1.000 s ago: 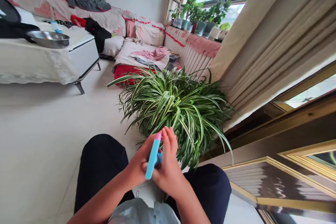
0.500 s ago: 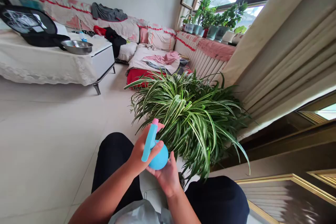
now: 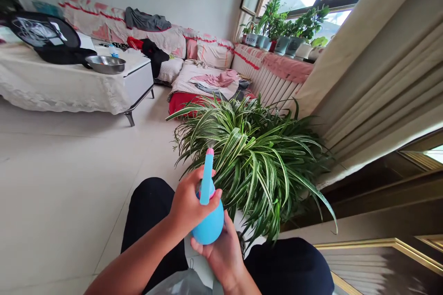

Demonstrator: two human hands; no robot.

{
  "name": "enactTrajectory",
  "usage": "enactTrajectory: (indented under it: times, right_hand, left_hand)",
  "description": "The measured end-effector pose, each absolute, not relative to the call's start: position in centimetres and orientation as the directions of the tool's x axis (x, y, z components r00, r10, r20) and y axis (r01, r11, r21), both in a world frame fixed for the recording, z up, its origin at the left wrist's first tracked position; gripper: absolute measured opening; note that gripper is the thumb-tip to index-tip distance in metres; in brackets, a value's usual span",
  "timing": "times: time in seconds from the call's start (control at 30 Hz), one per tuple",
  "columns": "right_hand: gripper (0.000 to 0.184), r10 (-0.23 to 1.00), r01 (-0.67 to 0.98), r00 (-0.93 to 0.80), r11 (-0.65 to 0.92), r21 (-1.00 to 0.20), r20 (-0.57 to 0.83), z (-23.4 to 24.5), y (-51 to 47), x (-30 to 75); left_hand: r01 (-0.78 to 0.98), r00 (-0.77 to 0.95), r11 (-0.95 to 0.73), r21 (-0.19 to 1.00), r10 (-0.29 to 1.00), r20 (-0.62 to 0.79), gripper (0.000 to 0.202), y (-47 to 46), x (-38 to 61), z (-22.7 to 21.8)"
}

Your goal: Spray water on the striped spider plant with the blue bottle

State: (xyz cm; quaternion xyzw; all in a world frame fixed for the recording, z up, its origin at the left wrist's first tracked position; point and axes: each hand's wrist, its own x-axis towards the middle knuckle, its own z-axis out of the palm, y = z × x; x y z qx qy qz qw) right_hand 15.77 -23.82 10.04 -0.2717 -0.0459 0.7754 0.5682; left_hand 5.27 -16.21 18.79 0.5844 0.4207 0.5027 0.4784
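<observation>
Between my two hands is a blue spray bottle (image 3: 208, 227) with a pink nozzle tip, pointing away from me at a leafy spider plant (image 3: 247, 147). My left hand (image 3: 188, 200) wraps round the neck and trigger side, its fingers partly hidden behind the sprayer head. Beneath, my right hand (image 3: 223, 249) cups the bottle's lower body, with thumb and fingers on either side. A faint mist shows just past the nozzle. The plant's long striped leaves look wet and spread close in front of the bottle.
A cloth-covered table (image 3: 62, 85) holds a metal bowl (image 3: 105, 64) and a black round case (image 3: 44, 34). Behind are a sofa and a bed-like seat with clothes (image 3: 218, 78). Potted plants (image 3: 284, 32) line the window ledge. A curtain (image 3: 377, 78) hangs at right.
The spray bottle has tipped more upright, so more of its body shows. Its nozzle has moved slightly up and right, and mist now appears at the tip. Both hands still hold it.
</observation>
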Motion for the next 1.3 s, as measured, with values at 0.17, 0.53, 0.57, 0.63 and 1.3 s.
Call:
enactTrajectory:
  times: [0.17,0.53,0.57,0.63,1.3]
  right_hand:
    - [0.040,0.919,-0.876,-0.151,-0.295,-0.383,-0.364,9.9,-23.6,15.9]
    - [0.045,0.905,-0.902,-0.092,-0.252,-0.349,-0.416,9.5,-24.6,15.1]
    - [0.046,0.896,-0.905,-0.078,-0.248,-0.347,-0.436,9.4,-24.7,15.1]
    - [0.048,0.881,-0.903,-0.049,-0.241,-0.356,-0.472,9.3,-24.8,15.1]
    - [0.059,0.827,-0.883,-0.064,-0.308,-0.355,-0.559,7.8,-25.0,15.2]
  left_hand:
    - [-0.040,0.174,-0.222,0.974,0.958,0.226,0.034,-16.5,5.0,17.8]
    - [0.005,0.294,-0.436,0.900,0.861,0.416,0.027,-15.6,4.6,17.2]
    - [0.014,0.289,-0.455,0.890,0.854,0.432,0.024,-15.6,4.6,16.9]
    - [0.002,0.294,-0.490,0.872,0.833,0.468,0.027,-15.7,4.6,16.2]
    - [-0.012,0.286,-0.388,0.921,0.882,0.376,0.043,-15.8,3.8,13.6]
